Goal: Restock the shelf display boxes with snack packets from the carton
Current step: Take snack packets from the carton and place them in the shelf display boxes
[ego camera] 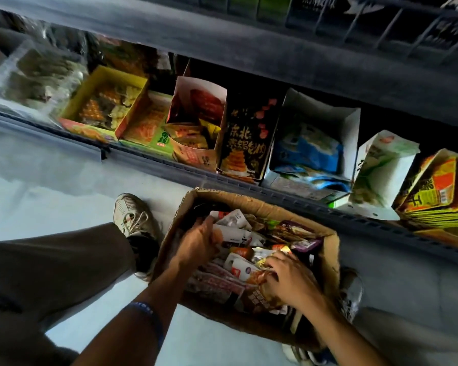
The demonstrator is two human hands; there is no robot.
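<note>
A brown cardboard carton (331, 262) stands on the pale floor in front of the bottom shelf, full of mixed snack packets (288, 233). Both my hands are inside it. My left hand (198, 241) curls its fingers round white packets (236, 233) at the carton's left side. My right hand (288, 278) grips a bunch of orange and brown packets (259, 294) near the carton's middle. Along the shelf stand open display boxes: a yellow box (132, 80), an orange box (196, 154), a black box (246, 143), a white box (352, 133) with blue packets.
My left leg and shoe (132, 215) are left of the carton; my right shoe (352, 294) is at its right. A clear bag (37, 75) lies at the shelf's far left. Stacked yellow-orange boxes (439, 191) lie at the far right. An upper shelf edge (249, 48) overhangs the boxes.
</note>
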